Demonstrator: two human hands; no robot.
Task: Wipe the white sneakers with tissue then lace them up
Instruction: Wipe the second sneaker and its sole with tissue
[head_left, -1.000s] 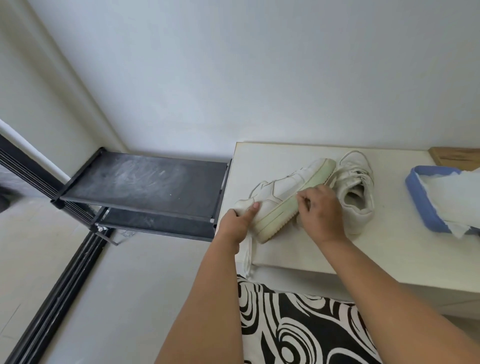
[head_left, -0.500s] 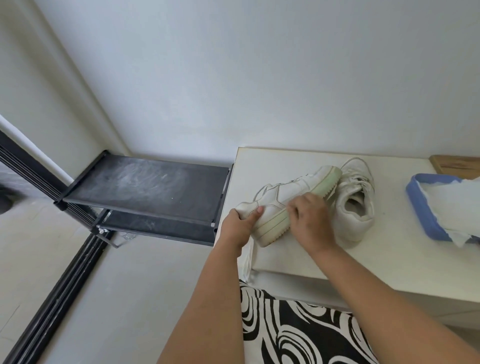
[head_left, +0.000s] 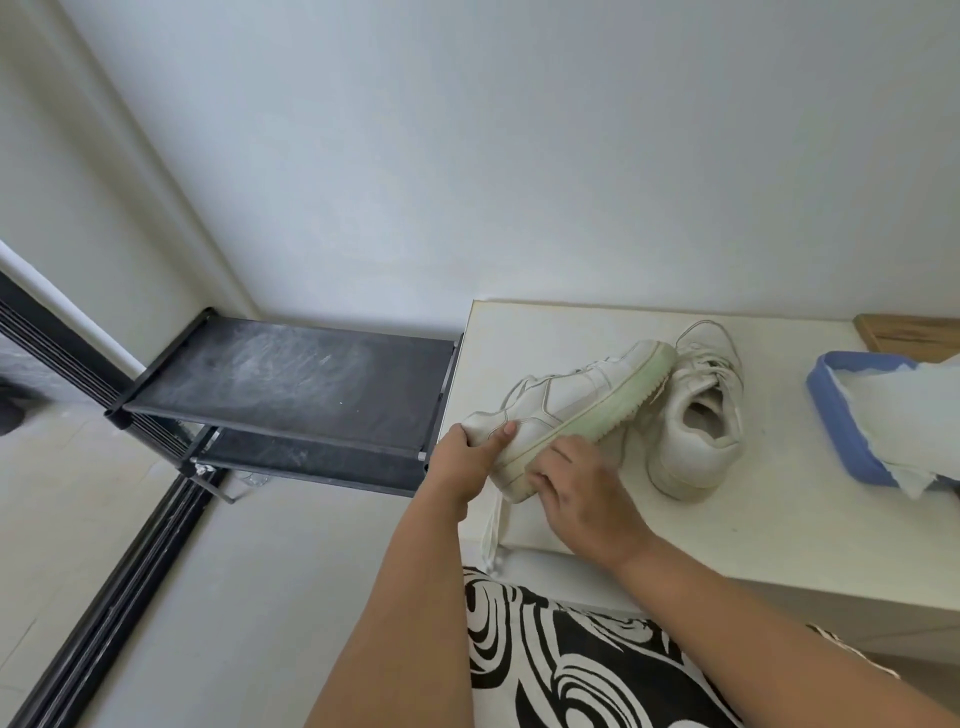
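One white sneaker (head_left: 566, 400) is tilted on its side at the white table's (head_left: 779, 514) left front corner, with its greenish sole facing me. My left hand (head_left: 465, 457) grips its near end, thumb on the upper. My right hand (head_left: 582, 483) presses curled fingers against the sole's near end; the tissue under them is almost wholly hidden. A white lace (head_left: 491, 525) dangles over the table edge. The second sneaker (head_left: 698, 426) stands upright just right of the first, touching it.
A blue tissue box (head_left: 841, 431) with white tissue spilling out sits at the table's right. A wooden board (head_left: 909, 332) lies behind it. A black two-tier rack (head_left: 291, 374) stands left of the table against the wall. Black-and-white patterned fabric (head_left: 571, 660) is below.
My right hand has slid along the sole from its middle toward the near end by my left hand. The left hand keeps its grip on the sneaker.
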